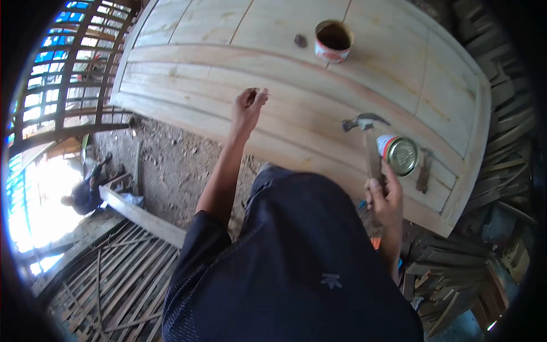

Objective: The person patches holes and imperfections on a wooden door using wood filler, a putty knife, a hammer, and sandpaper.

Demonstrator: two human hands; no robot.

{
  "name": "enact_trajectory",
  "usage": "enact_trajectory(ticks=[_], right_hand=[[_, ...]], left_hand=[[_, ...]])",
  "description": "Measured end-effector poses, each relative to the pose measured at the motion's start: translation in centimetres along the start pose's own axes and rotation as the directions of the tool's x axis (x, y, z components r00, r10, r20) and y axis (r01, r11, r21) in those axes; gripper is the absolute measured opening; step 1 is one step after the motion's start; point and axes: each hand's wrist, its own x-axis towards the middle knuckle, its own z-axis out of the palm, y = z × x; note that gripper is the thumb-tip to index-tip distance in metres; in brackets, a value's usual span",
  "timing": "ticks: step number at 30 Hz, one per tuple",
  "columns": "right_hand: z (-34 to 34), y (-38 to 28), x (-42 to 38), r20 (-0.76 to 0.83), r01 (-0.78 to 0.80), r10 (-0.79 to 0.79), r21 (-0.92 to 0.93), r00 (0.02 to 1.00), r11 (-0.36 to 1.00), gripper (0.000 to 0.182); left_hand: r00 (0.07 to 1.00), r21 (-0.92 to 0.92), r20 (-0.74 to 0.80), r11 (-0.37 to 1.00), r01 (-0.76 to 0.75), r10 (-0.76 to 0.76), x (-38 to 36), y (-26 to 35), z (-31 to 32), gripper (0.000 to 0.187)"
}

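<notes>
My right hand [386, 196] is wrapped round the wooden handle of a claw hammer [370, 145], whose metal head points up and away from me over the wooden panel [285, 108]. My left hand [249, 105] is raised over the panel, its fingers pinched together on a thin nail [269, 94] that only just shows at the fingertips. Beside the hammer a closed tin can [402, 157] lies on its side, with its metal end in sight. To the right of the can is a tool with a brown handle [423, 174], perhaps a putty knife or brush.
An open can [333, 43] stands farther back on the panel, beside a small dark lump [300, 40]. Stacked wood strips [122, 279] lie at lower left, and more wood pieces [496, 131] line the right side. Another person [85, 194] is at far left near a lattice [74, 62].
</notes>
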Motion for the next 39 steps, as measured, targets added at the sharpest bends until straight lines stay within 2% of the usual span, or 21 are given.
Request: enact_trajectory(ticks=[1,3,5,9,11,12,13,15,17,19,21,22,23,25,26,28,29,32,33,35,39], right_hand=[[0.0,-0.3,0.0,-0.008,0.003,-0.003,-0.001,1.000,1.000,0.057],[-0.3,-0.2,0.1,0.001,0.046,-0.046,-0.011,0.999,0.999,0.057],[-0.3,-0.8,-0.1,-0.018,0.054,-0.055,-0.034,0.998,0.998,0.057],[-0.9,-0.6,-1.1,-0.088,0.056,-0.063,-0.080,0.994,0.995,0.057],[-1.2,-0.5,-1.9,-0.117,0.033,-0.040,-0.062,0.992,0.998,0.056],[-1.5,-0.3,-2.2,-0.098,0.040,-0.046,-0.058,0.994,0.998,0.058],[-1.6,-0.1,-2.4,-0.076,0.046,-0.050,-0.053,0.996,0.998,0.060],[-1.7,-0.3,-2.6,-0.091,0.040,-0.044,-0.052,0.995,0.998,0.060],[-1.9,0.0,-2.3,-0.102,0.035,-0.036,-0.011,0.994,0.999,0.060],[-2.3,0.7,-1.7,-0.080,0.054,-0.056,-0.028,0.995,0.998,0.060],[-2.3,0.4,-1.1,-0.052,0.072,-0.075,-0.054,0.996,0.996,0.060],[-2.1,-0.3,-1.1,-0.039,0.064,-0.065,-0.046,0.997,0.997,0.060],[-2.1,-0.9,-1.1,-0.026,0.053,-0.054,-0.039,0.998,0.998,0.061],[-2.0,-1.2,-1.1,-0.002,0.076,-0.076,-0.034,0.997,0.997,0.061],[-1.9,-1.3,-1.2,0.007,0.086,-0.086,-0.019,0.996,0.996,0.061],[-1.7,-1.4,-1.2,0.028,0.085,-0.085,0.012,0.996,0.996,0.061],[-1.5,-1.5,-1.0,0.045,0.082,-0.084,0.041,0.995,0.996,0.061],[-0.2,-2.8,-0.5,0.134,0.034,-0.044,0.075,0.990,0.997,0.064],[0.0,-2.3,0.1,0.253,0.045,-0.059,0.060,0.966,0.997,0.064],[-0.2,-1.2,1.2,0.311,0.023,-0.035,0.039,0.950,0.999,0.065],[3.0,-0.3,5.1,0.511,0.019,0.013,-0.057,0.860,0.998,0.064]], left_hand=[[0.999,-0.017,0.009,0.999,-0.032,0.032,1.5,1.9,2.1,0.032],[0.970,0.188,0.121,0.954,-0.233,0.213,4.6,5.7,6.6,0.031],[0.895,0.361,0.114,0.822,-0.441,0.430,8.1,8.3,10.4,0.034],[0.868,0.581,0.194,0.659,-0.477,0.457,13.7,9.8,13.8,0.045],[0.877,0.474,-0.035,0.780,-0.407,0.479,15.6,8.1,14.1,0.053],[0.935,0.432,-0.040,0.850,-0.301,0.352,16.1,7.4,13.7,0.067],[0.931,0.434,-0.039,0.845,-0.312,0.363,16.7,5.9,13.9,0.067],[0.991,0.406,-0.016,0.907,-0.115,0.132,17.8,3.2,14.2,0.079],[0.947,0.369,0.235,0.921,0.123,-0.221,16.6,4.7,14.3,0.078],[0.944,0.201,0.287,0.974,0.107,-0.163,16.4,3.1,15.6,0.061],[0.971,0.429,0.229,0.888,-0.165,0.070,20.7,-3.9,17.3,0.043],[0.911,0.551,0.370,0.747,-0.372,0.181,15.7,1.3,15.6,0.034],[0.918,0.552,0.348,0.749,-0.366,0.192,13.0,4.1,14.7,0.034],[0.976,0.234,0.213,0.968,-0.093,0.043,9.4,6.5,13.2,0.023],[0.980,0.236,0.193,0.968,-0.090,0.044,7.9,6.1,11.8,0.023],[0.961,-0.036,0.259,0.994,0.104,-0.092,4.6,5.0,8.3,0.025],[0.967,-0.159,0.182,0.965,0.210,-0.180,2.1,5.4,7.1,0.024],[0.946,-0.189,0.075,0.927,0.323,-0.314,-4.8,4.3,2.1,0.021],[0.950,-0.218,0.041,0.925,0.310,-0.309,-7.7,3.7,0.9,0.021],[0.966,-0.187,0.025,0.948,0.257,-0.257,-12.9,3.5,-1.5,0.021],[0.934,-0.369,-0.266,0.920,0.131,-0.239,-22.4,0.1,-4.0,0.018]])
